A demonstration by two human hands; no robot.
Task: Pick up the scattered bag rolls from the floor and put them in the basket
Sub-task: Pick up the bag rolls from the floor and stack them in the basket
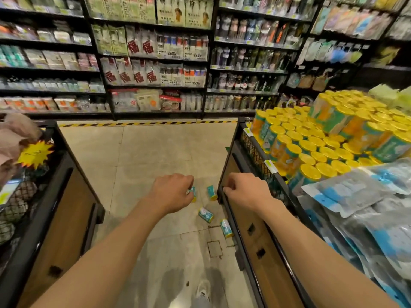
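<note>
Several small teal bag rolls with yellow caps lie on the tiled floor between two display stands: one (211, 192) next to the right stand, one (205, 214) on its side, one (226, 228) against the stand's base. Another roll (193, 194) is partly hidden behind my left hand (171, 192). That hand hangs above the floor with loosely curled fingers and holds nothing. My right hand (244, 190) hovers, fingers loosely curled and holding nothing, over the near corner of the right stand. The wire basket (255, 150) on that stand is packed with matching yellow-capped rolls.
A black and wood display stand (66, 196) stands at the left with a yellow starburst tag. The right stand (255, 241) also carries blue and white packets (355, 196). Stocked shelves line the back behind a yellow-black floor stripe (146, 124). My shoe (202, 290) shows below.
</note>
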